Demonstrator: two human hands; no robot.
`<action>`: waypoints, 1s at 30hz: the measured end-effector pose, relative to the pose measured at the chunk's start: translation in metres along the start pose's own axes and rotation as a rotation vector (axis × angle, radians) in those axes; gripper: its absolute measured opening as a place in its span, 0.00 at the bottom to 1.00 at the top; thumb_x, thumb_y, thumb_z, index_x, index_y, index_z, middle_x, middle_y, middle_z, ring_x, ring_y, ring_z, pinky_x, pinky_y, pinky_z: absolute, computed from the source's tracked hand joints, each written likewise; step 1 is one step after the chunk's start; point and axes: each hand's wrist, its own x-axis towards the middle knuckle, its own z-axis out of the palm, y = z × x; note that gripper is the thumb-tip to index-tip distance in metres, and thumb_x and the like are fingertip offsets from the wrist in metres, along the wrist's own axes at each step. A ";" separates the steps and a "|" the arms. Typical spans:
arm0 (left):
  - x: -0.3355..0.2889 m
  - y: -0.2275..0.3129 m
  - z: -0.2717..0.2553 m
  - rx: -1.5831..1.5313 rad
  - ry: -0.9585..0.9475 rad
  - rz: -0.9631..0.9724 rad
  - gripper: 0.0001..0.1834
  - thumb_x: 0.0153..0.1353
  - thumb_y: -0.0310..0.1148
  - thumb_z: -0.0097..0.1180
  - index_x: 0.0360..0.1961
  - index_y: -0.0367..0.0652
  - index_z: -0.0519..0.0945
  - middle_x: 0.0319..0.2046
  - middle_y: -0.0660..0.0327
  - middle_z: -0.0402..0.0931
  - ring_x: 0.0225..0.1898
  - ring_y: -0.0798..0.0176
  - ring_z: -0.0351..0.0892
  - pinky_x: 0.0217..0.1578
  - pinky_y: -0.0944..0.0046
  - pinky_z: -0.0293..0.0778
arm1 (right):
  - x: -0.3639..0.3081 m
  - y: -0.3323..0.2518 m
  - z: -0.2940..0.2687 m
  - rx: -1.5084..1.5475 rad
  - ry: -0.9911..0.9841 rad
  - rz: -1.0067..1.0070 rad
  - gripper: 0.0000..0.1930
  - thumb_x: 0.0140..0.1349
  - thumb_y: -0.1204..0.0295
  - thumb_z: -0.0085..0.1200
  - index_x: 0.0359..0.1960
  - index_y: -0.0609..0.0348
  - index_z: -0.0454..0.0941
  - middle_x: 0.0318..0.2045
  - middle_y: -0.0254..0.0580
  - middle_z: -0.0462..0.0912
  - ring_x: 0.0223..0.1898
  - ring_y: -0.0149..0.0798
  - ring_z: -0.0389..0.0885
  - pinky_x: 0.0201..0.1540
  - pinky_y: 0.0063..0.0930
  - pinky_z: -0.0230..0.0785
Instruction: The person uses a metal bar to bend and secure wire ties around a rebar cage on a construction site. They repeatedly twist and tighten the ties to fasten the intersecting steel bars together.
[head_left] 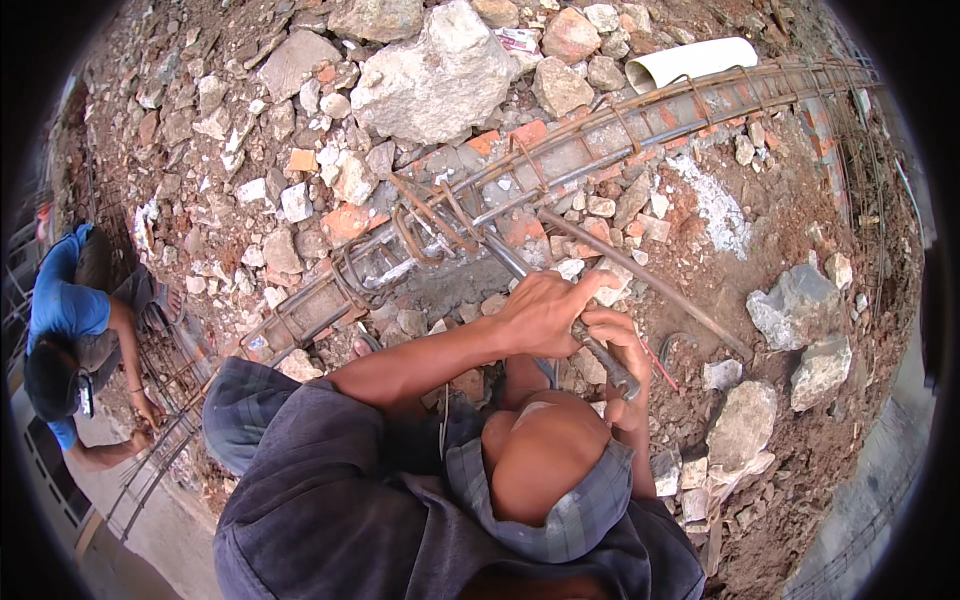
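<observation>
A dark metal bar (pixel 603 358) slants from the steel cage down to my knees, its near end thick and bent. My left hand (pixel 545 312) is wrapped over its middle, with the index finger stretched out to the right. My right hand (pixel 620 345) grips it close to the bent end. The bar's far end meets the rebar cage (pixel 572 172) beside a cluster of rusty bent stirrups (pixel 425 225); whether it hooks onto one I cannot tell. A loose rusty rod (pixel 650 285) lies on the rubble just right of the bar.
Broken stones and brick surround the cage, with a large pale boulder (pixel 435 75) beyond it. A white pipe (pixel 692 66) lies at the far right. On the left, a co-worker in a blue shirt (pixel 70 290) crouches over more rebar. Grey rocks (pixel 795 305) sit at right.
</observation>
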 end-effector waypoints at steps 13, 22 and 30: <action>0.013 0.002 0.026 0.007 0.161 0.088 0.46 0.44 0.43 0.71 0.67 0.53 0.67 0.19 0.58 0.79 0.25 0.45 0.82 0.37 0.49 0.74 | 0.072 -0.029 -0.040 -0.057 -0.472 1.264 0.39 0.71 0.52 0.60 0.72 0.59 0.54 0.27 0.32 0.71 0.18 0.25 0.64 0.21 0.26 0.62; 0.034 0.046 0.009 -0.037 0.195 0.085 0.41 0.45 0.45 0.71 0.63 0.51 0.70 0.18 0.55 0.80 0.25 0.45 0.84 0.37 0.48 0.76 | 0.100 -0.095 -0.044 -0.094 -0.352 1.396 0.26 0.74 0.62 0.58 0.66 0.53 0.60 0.25 0.30 0.67 0.18 0.25 0.64 0.20 0.24 0.58; 0.016 0.044 -0.006 -0.245 0.302 0.138 0.44 0.43 0.33 0.72 0.65 0.53 0.68 0.24 0.56 0.83 0.27 0.45 0.84 0.33 0.46 0.74 | 0.051 -0.117 -0.029 -0.431 -0.252 0.602 0.63 0.50 0.21 0.55 0.74 0.61 0.60 0.47 0.53 0.81 0.44 0.46 0.83 0.48 0.42 0.75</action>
